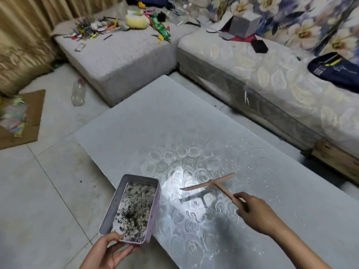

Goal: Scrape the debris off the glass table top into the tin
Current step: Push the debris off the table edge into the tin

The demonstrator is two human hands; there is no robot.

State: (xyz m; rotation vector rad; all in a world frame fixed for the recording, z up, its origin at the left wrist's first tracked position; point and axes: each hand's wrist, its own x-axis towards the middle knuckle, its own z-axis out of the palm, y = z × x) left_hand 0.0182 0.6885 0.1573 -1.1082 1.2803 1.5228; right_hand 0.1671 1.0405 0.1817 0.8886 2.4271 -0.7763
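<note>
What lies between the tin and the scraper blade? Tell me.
Head view: only bare, brightly lit glass table top separates tin and scraper; the white flecks lie beyond the scraper.

Glossy embossed glass table top [155,117], matt metal tin [114,208].

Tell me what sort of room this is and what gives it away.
Most likely a home living room: a cushioned corner sofa with floral covers, a low glass table top in front of it, a gold curtain and a tiled floor.
</note>
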